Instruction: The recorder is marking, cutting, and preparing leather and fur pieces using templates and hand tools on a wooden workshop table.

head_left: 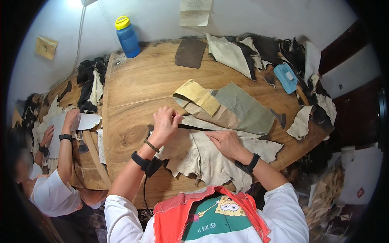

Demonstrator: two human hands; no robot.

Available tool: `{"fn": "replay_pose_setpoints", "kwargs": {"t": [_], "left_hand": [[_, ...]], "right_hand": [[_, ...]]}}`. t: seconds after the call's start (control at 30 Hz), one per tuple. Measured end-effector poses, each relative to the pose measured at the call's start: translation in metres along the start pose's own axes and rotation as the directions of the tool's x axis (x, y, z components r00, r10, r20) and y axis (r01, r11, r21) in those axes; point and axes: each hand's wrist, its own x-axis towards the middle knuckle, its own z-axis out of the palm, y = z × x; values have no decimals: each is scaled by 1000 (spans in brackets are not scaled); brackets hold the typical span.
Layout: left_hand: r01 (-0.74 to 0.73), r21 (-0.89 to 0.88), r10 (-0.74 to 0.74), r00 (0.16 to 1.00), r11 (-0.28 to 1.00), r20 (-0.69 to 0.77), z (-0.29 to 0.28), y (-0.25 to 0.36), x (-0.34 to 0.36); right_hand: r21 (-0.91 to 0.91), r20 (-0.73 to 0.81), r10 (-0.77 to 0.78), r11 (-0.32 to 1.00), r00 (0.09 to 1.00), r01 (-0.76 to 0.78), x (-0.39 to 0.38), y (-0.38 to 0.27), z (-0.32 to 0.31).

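A pale hide (219,162) with a dark furry edge lies on the wooden table in front of me, its lower rim ragged. At its upper left, my left hand (165,123) is closed, pinching the dark edge between thumb and fingers. My right hand (227,142) rests low over the hide, thumb and fingertips closed at the right end of the dark strip. What lies under its palm is hidden. Just beyond my hands are a grey-green sheet (245,107) and a folded yellowish piece (198,97), partly overlapping. Right of them sits a dark, flared blade-like tool (278,117).
A blue bottle (129,41) with a yellow lid stands at the back left. Fur scraps (292,50), a blue packet (285,77) and a brown panel (189,52) lie along the far side. At left, a co-worker's hands (71,117) handle a pale sheet.
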Motion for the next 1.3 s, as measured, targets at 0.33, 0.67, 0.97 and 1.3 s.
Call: {"fn": "replay_pose_setpoints", "kwargs": {"t": [0.33,0.67,0.97,1.3], "left_hand": [[-95,310,92,995,946,24,-2,-9,-17],[-244,6,237,950,970,202,5,2,-53],[-276,27,276,961,961,28,15,-6,-54],[-297,53,301,948,954,-104,15,-6,-47]], "right_hand": [[-364,72,153,924,986,-116,-16,-20,-12],[-30,-93,201,978,975,-204,24,-24,11],[134,-26,118,984,993,-114,19,2,-1],[-225,67,-180,956,981,191,11,16,-58]]}}
